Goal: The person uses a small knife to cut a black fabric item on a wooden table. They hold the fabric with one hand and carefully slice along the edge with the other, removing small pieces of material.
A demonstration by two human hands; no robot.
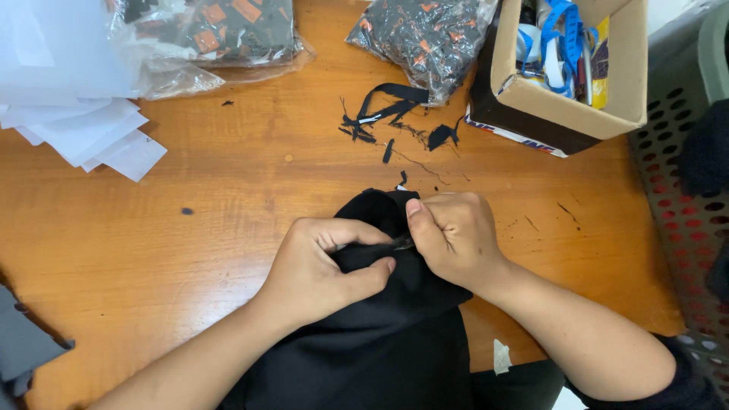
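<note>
Black cloth [380, 319] bunched btwn left hand [319, 269] & right hand [456, 235], both pinching it tight.

Cluttered wooden table [228, 197], black cloth [380, 326]

small tool [403, 243]: only a dark tip shows between the hands; its kind cannot be told.
black cloth [380, 334]: its lower part runs off the bottom edge; the middle is covered by the left hand [319, 269] and right hand [456, 235].
cardboard box [569, 83]: cut by the top edge.
plastic bags [220, 30]: tops cut off; contents blurred.
grey cloth [23, 342]: cut by the left edge.
</note>
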